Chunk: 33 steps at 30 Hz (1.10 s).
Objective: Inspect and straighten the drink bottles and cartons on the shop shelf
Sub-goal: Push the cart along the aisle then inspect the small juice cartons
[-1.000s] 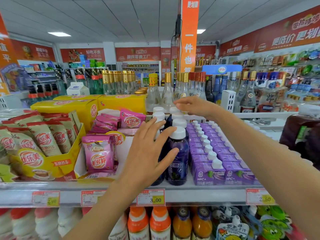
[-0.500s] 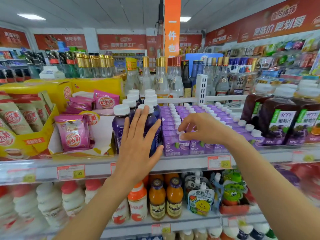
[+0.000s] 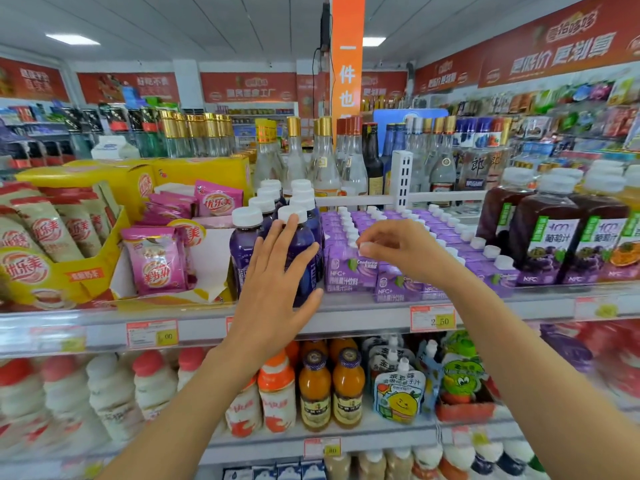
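Two rows of purple drink bottles [image 3: 244,251] with white caps stand on the top shelf [image 3: 363,315]. My left hand [image 3: 277,282] lies flat with straight fingers against the front right bottle and hides most of it. To the right sit rows of small purple juice cartons [image 3: 341,273] with white caps. My right hand [image 3: 398,249] is above the front cartons, and its fingertips pinch the white cap of the front left carton. Dark grape juice bottles [image 3: 543,244] stand further right.
Yellow display boxes of milk-tea sachets [image 3: 52,258] and pink sachets [image 3: 156,261] fill the shelf's left part. Glass liquor bottles [image 3: 325,161] stand behind a white divider [image 3: 401,178]. The lower shelf holds orange juice bottles [image 3: 315,389], yoghurt bottles and spout pouches [image 3: 398,393].
My right hand came back from the rear of the shelf to the front cartons and now pinches a cap. My left hand stays on the front purple bottle. The view shifted right and down.
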### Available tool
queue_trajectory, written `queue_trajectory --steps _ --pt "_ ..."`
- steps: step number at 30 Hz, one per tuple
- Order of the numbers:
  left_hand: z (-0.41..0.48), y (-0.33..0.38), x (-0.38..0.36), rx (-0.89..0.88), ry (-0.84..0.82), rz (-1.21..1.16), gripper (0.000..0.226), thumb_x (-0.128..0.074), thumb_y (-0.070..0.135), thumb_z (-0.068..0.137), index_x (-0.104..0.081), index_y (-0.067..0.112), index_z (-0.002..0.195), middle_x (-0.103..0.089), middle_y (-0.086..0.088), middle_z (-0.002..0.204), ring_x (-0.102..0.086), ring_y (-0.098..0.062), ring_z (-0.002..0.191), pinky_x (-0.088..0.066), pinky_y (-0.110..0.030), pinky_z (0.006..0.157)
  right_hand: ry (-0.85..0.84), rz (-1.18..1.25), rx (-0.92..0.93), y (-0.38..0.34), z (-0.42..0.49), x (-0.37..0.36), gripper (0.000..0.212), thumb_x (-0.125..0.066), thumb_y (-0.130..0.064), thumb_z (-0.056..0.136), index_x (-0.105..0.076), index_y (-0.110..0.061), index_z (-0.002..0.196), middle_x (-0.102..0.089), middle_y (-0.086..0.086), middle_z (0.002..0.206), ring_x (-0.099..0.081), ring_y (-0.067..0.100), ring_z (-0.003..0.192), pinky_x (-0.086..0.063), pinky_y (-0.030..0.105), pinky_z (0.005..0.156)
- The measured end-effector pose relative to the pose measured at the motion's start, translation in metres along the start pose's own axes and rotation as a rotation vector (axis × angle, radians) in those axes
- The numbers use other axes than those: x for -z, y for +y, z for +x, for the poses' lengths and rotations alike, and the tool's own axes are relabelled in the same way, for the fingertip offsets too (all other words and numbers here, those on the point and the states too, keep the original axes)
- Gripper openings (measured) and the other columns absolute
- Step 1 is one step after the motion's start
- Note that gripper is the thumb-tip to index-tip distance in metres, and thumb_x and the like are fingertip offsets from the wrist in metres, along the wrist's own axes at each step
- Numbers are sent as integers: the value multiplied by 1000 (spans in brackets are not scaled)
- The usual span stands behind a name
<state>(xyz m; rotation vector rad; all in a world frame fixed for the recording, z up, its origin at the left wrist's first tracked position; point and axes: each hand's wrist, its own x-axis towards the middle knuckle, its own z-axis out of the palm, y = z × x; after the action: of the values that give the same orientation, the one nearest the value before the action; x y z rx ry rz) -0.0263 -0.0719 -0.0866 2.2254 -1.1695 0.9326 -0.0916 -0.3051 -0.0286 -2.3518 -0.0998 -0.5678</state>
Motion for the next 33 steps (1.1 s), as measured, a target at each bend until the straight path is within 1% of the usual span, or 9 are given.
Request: queue_trajectory --steps 2,5,8,12,16,20,25,29,33 --pt "-1 4 7 8 36 -119 57 -46 47 93 -49 19 143 -26 -5 161 -12 -19 151 -7 -28 122 63 134 -12 -11 -7 5 13 -67 -14 93 -71 -5 101 -74 9 94 -69 11 84 -53 17 74" --pt "-4 15 21 92 79 -362 58 -54 51 90 -52 19 139 -54 3 136 -39 -6 130 -23 -9 109 75 283 -11 -26 -21 6 14 -65 -12 93 -71 -3 103 -75 7 97 -69 7 87 -53 16 78" --pt "-5 27 36 338 -52 -790 52 -68 52 86 -58 27 130 -67 13 117 -62 -1 107 -49 -17 90 64 386 -17 -39 -37 -6 14 -64 -14 93 -72 -8 103 -75 3 95 -69 10 90 -55 21 84" --pt "-11 28 49 453 -12 -1076 31 -68 22 88 -66 17 118 -74 2 105 -70 -11 95 -53 -15 72 7 545 -43 -53 -58 -21 26 -64 -22 88 -68 -13 112 -75 0 103 -70 12 95 -57 25 81" --pt "-28 18 57 451 -53 -1078 43 -71 34 83 -63 23 124 -73 2 107 -70 -13 98 -54 -20 80 -34 506 -47 -61 -73 -42 29 -66 -18 87 -68 -13 116 -74 5 106 -70 19 100 -59 32 84" --pt "-52 13 60 419 -176 -1103 61 -79 34 76 -53 39 131 -68 9 114 -69 -14 99 -58 -32 84 89 737 -163 -63 -85 -69 35 -64 -29 85 -70 -7 111 -75 11 103 -71 23 91 -60 32 80" --pt "-69 8 63 480 -163 -1118 50 -78 45 72 -63 34 118 -72 4 112 -70 -16 100 -54 -36 91 39 925 -249 -72 -101 -88 33 -60 -28 85 -72 -2 102 -75 16 97 -71 19 81 -60 26 69" --pt "-71 5 69 511 -169 -1136 46 -83 37 77 -63 25 117 -73 4 111 -71 -15 100 -57 -34 90 -8 897 -179 -82 -109 -88 35 -58 -26 88 -69 -7 115 -74 12 108 -70 18 95 -57 26 81" --pt "-68 8 76 557 -227 -1281 51 -70 34 80 -57 24 128 -73 -4 112 -72 -23 99 -59 -36 83 66 738 -88 -82 -112 -90 40 -74 -15 83 -65 -14 122 -72 11 112 -68 26 103 -55 33 89"
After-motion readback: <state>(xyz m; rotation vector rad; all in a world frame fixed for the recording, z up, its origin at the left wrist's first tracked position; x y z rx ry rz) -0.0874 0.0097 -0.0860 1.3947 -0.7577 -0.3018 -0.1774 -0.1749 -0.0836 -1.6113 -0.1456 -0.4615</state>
